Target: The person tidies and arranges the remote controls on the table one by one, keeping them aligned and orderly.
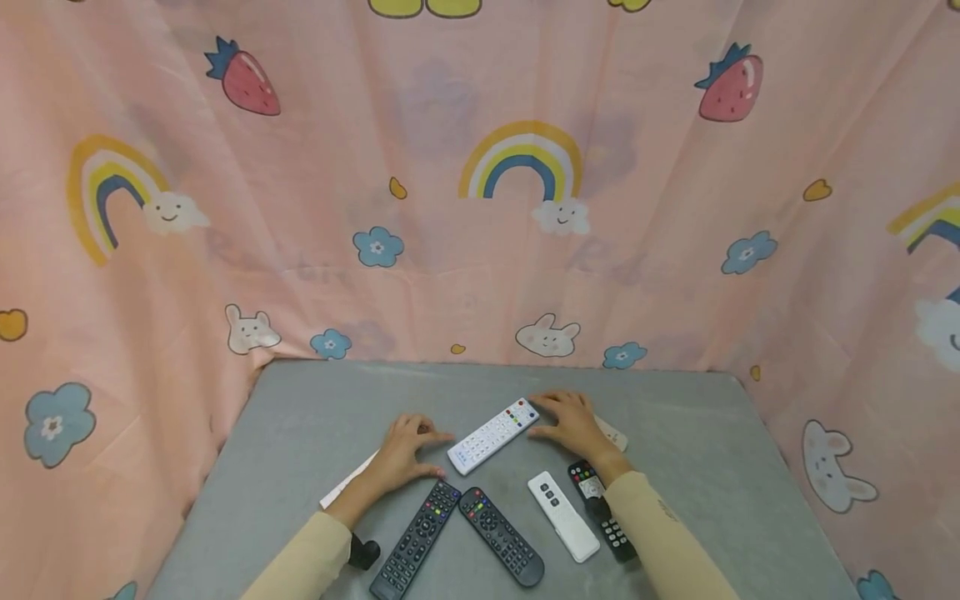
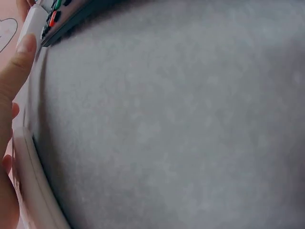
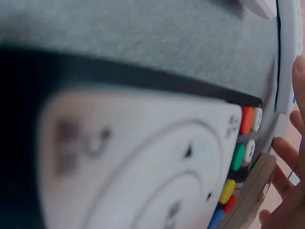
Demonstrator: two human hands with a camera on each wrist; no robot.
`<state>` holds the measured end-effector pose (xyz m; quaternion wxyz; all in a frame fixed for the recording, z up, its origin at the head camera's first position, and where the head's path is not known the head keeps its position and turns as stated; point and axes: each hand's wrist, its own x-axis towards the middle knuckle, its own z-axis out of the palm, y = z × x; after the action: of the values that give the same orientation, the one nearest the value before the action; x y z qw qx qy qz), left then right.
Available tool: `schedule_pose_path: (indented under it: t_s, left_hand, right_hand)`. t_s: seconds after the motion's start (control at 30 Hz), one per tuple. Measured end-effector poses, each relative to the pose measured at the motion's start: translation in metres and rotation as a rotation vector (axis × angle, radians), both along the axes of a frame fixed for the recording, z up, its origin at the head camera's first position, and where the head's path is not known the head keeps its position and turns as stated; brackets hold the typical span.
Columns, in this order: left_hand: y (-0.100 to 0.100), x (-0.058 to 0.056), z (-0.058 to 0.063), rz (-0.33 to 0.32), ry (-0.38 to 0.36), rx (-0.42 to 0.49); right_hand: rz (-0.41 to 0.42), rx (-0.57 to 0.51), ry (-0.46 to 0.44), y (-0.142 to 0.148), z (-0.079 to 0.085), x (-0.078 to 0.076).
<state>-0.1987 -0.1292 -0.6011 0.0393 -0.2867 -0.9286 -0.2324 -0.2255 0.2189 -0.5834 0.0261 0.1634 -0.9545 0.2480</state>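
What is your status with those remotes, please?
Left hand, right hand at opposite ends of white multi-button remote; contact unclear. Remote face up. Possible obstruction: dark remote by left hand.

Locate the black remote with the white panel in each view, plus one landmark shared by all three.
Head: black remote with the white panel is low, right of centre, just left of the right sleeve in the image.
Left wrist: not in it.
Right wrist: fills the lower left up close, blurred; white panel large, coloured keys toward the right.
Shared landmark: gray tabletop, also and.
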Motion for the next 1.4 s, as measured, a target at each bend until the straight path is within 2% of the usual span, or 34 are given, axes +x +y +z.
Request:
schedule_pose_path:
  t_s: [0.3,0.47,0.67,0.83,1.03,1.27,1.4]
  left_hand:
    - [0.001,0.002,-0.001,-0.008,0.005,0.033]
    - [0.003,0.002,0.001,-0.013,0.037,0.031]
    - [0.006,0.002,0.002,0.001,-0.004,0.027]
    - [0.008,0.002,0.001,0.012,0.041,-0.022]
    - [0.011,0.001,0.0,0.016,0.049,-0.029]
    - [0.014,-0.001,0.002,-0.004,0.111,-0.043]
    - [0.014,-0.001,0.003,-0.008,0.122,-0.035]
  right_hand:
    - [-0.026,0.014,0.012,-0.005,-0.003,-0.003]
    - [-0.042,0.005,0.012,-0.005,-0.003,-0.001]
    - [-0.059,0.015,0.011,-0.008,-0.002,0.0]
    - [-0.079,0.027,0.017,-0.008,-0.003,-0.001]
    - [-0.088,0.03,0.011,-0.009,-0.004,-0.002]
    - [-0.101,0.044,0.026,-0.011,-0.005,-0.004]
    - [-0.113,0.048,0.021,-0.012,-0.006,-0.005]
